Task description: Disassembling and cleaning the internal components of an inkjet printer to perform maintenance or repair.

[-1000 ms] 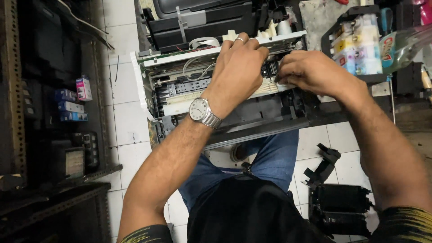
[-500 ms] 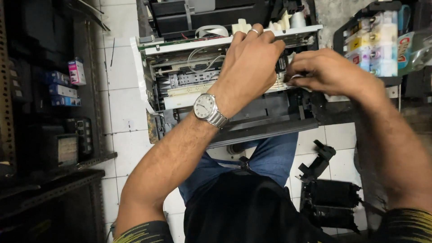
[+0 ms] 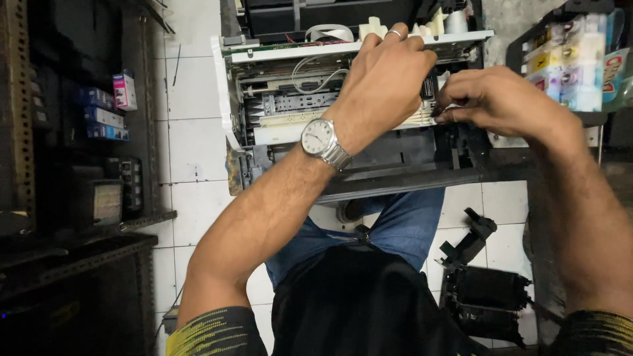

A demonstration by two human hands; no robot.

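An opened printer (image 3: 277,125) with its cover off lies on my lap and a dark bench, showing white wires, a grey metal rail and a black carriage. My left hand (image 3: 386,79), with a silver watch and a ring, is closed over the carriage part at the upper middle of the printer. Just to its right, my right hand (image 3: 491,102) has its fingers pinched on a small part at the carriage's edge. What the fingertips hold is hidden.
Ink tanks with coloured liquid (image 3: 570,62) stand at the upper right. A dark metal shelf (image 3: 86,132) with small coloured boxes fills the left. Black printer parts (image 3: 484,290) lie on the white tiled floor (image 3: 191,151) at the lower right.
The view has shifted, so the printer sits higher and nearer. Both hands stay on the carriage area; the right hand has drawn slightly apart from the left.
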